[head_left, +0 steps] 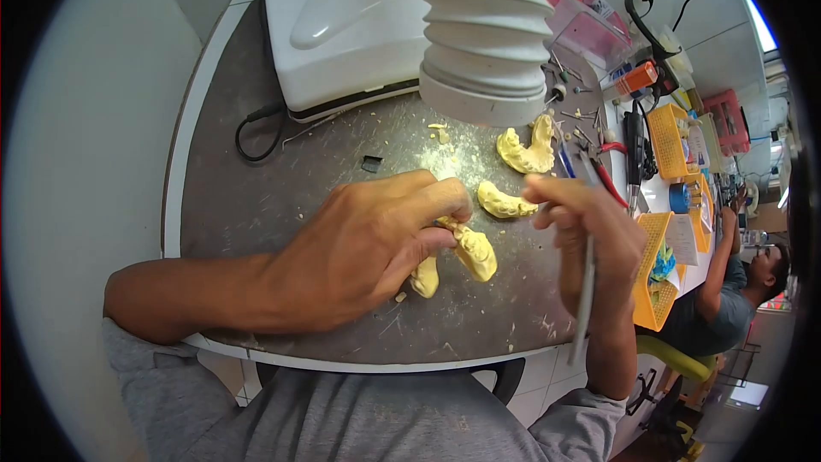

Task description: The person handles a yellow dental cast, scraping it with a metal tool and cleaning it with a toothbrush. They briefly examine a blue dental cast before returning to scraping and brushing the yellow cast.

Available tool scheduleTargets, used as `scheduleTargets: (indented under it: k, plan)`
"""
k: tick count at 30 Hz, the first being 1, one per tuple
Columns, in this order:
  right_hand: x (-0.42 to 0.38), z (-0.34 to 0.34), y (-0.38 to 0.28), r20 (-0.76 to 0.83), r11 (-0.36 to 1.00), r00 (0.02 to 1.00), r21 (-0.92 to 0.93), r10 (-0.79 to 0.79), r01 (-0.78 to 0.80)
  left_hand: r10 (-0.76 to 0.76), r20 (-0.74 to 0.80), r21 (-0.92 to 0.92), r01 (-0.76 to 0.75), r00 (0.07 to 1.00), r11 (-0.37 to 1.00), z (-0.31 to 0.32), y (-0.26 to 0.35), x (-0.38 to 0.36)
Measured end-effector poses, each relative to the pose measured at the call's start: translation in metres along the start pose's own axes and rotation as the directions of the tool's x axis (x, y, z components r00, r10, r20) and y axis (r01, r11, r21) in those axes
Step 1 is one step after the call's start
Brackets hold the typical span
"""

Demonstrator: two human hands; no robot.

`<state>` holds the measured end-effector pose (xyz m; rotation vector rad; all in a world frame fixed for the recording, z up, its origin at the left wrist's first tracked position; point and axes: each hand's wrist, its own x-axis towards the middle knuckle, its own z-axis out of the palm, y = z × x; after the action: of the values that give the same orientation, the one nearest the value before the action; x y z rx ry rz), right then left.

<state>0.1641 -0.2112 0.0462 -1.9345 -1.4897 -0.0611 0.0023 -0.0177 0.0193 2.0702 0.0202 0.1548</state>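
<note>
My left hand is closed on a yellow dental cast, the thumb and fingers pinching its upper end. Part of this cast is hidden behind the fingers. Another yellow piece shows just below the thumb; whether it joins the held cast I cannot tell. My right hand is curled around a thin grey tool, slightly blurred, whose shaft points down towards the table's front edge. Its fingertips are close to the right end of a small yellow cast. Farther back lies a horseshoe-shaped yellow cast.
A ribbed white hose hangs over the grey table, beside a white machine. Red-handled pliers and small burs lie to the right. Beyond are yellow baskets and a seated person.
</note>
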Motion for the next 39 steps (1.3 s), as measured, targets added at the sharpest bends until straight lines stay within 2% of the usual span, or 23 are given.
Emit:
scheduleTargets:
  k: [2, 3, 4, 5, 6, 7, 9, 10, 11, 13, 14, 17, 20, 22, 23, 25, 29, 31, 33, 39]
  plan:
    - [0.01, 0.005, -0.009, 0.159, 0.995, 0.987, 0.104, -0.011, -0.005, 0.054, -0.038, 0.009, -0.053, 0.998, 0.999, -0.001, -0.004, 0.003]
    - [0.012, 0.009, -0.01, 0.158, 0.995, 0.987, 0.1, -0.027, 0.011, 0.099, -0.066, 0.013, -0.099, 0.993, 0.995, -0.002, -0.006, 0.005]
    - [0.01, 0.016, -0.01, 0.168, 0.977, 0.985, 0.204, 0.035, -0.069, 0.104, -0.081, 0.02, -0.103, 0.991, 0.994, -0.002, -0.007, 0.006]
    - [0.008, 0.021, -0.009, 0.189, 0.94, 0.977, 0.306, 0.095, -0.15, 0.011, -0.094, -0.178, -0.027, 0.996, 0.984, -0.002, -0.008, 0.007]
    - [0.007, 0.022, -0.006, 0.209, 0.94, 0.975, 0.31, 0.081, -0.145, -0.085, -0.088, -0.373, 0.047, 0.992, 0.927, -0.002, -0.008, 0.008]
    - [0.006, 0.024, -0.007, 0.216, 0.94, 0.974, 0.313, 0.066, -0.133, -0.09, -0.104, -0.372, 0.045, 0.991, 0.927, -0.002, -0.008, 0.01]
    - [0.001, 0.029, -0.008, 0.204, 0.848, 0.958, 0.454, 0.2, -0.274, -0.205, -0.059, -0.613, 0.126, 0.977, 0.78, -0.006, -0.009, 0.014]
    - [-0.001, 0.028, -0.008, 0.183, 0.888, 0.972, 0.408, 0.148, -0.212, -0.154, -0.083, -0.585, 0.077, 0.984, 0.807, -0.003, -0.017, 0.016]
    - [-0.001, 0.031, -0.006, 0.19, 0.885, 0.97, 0.413, 0.148, -0.216, -0.164, -0.083, -0.587, 0.084, 0.983, 0.805, -0.003, -0.019, 0.017]
    - [-0.004, 0.039, -0.001, 0.105, 0.943, 0.995, 0.329, 0.005, -0.04, -0.202, -0.006, -0.639, 0.152, 0.979, 0.754, -0.004, -0.017, 0.019]
    - [-0.007, 0.041, 0.003, 0.109, 0.954, 0.994, 0.299, -0.015, -0.018, -0.207, 0.001, -0.641, 0.159, 0.978, 0.751, -0.004, -0.018, 0.019]
    - [-0.006, 0.041, 0.004, 0.119, 0.932, 0.993, 0.359, 0.012, -0.054, -0.253, 0.033, -0.65, 0.213, 0.967, 0.729, -0.004, -0.018, 0.018]
    - [-0.006, 0.046, 0.006, 0.09, 0.945, 0.996, 0.327, -0.022, -0.008, -0.225, 0.038, -0.599, 0.202, 0.974, 0.775, -0.003, -0.021, 0.019]
    - [-0.006, 0.048, 0.007, 0.063, 0.951, 0.998, 0.308, -0.029, 0.008, -0.152, -0.03, -0.594, 0.105, 0.988, 0.798, 0.001, -0.023, 0.018]
    - [-0.007, 0.048, 0.007, 0.066, 0.949, 0.997, 0.315, -0.028, 0.005, -0.15, -0.03, -0.593, 0.103, 0.988, 0.799, 0.002, -0.023, 0.018]
    - [-0.007, 0.048, 0.006, 0.069, 0.946, 0.997, 0.323, -0.029, 0.005, -0.181, 0.016, -0.623, 0.151, 0.983, 0.767, 0.0, -0.021, 0.018]
    - [-0.007, 0.048, 0.006, 0.067, 0.948, 0.997, 0.318, -0.038, 0.015, -0.177, 0.027, -0.634, 0.154, 0.984, 0.758, 0.0, -0.021, 0.018]
    - [-0.008, 0.047, 0.006, 0.071, 0.948, 0.997, 0.319, -0.033, 0.009, -0.192, 0.063, -0.559, 0.194, 0.979, 0.806, -0.002, -0.021, 0.018]
    - [-0.008, 0.045, 0.006, 0.145, 0.942, 0.989, 0.334, -0.018, -0.031, -0.189, 0.059, -0.566, 0.189, 0.98, 0.803, -0.001, -0.023, 0.018]
    - [-0.007, 0.049, 0.007, 0.088, 0.934, 0.996, 0.356, -0.023, -0.01, -0.192, 0.079, -0.589, 0.201, 0.978, 0.783, -0.001, -0.021, 0.017]
